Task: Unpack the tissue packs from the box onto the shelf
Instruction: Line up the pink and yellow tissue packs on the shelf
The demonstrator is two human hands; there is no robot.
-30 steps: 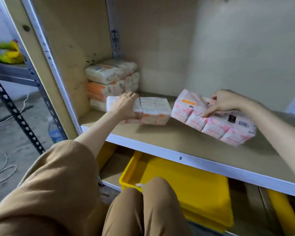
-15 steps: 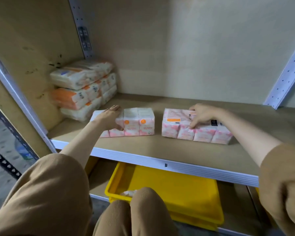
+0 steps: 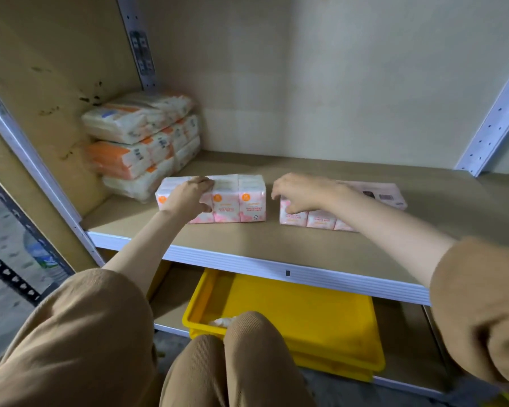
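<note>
Two pink-and-white tissue packs lie side by side on the wooden shelf board [image 3: 247,245]. My left hand [image 3: 188,198] grips the left tissue pack [image 3: 241,201] at its left end, fingers on top and thumb on the front face. My right hand [image 3: 300,192] is curled over the left end of the right tissue pack [image 3: 379,192], and my forearm hides part of it. A small gap separates the two packs. A stack of three orange-and-white tissue packs [image 3: 141,142] sits in the back left corner. The box is not in view.
Perforated metal uprights [image 3: 494,118] frame the shelf, with a wooden side panel on the left. A yellow plastic bin [image 3: 321,318] sits on the lower shelf, under my knees. A water bottle [image 3: 40,257] stands on the floor at the left.
Both packs came down from the air onto the shelf board and now lie flat. My right hand slid from the middle of its pack to the left end.
</note>
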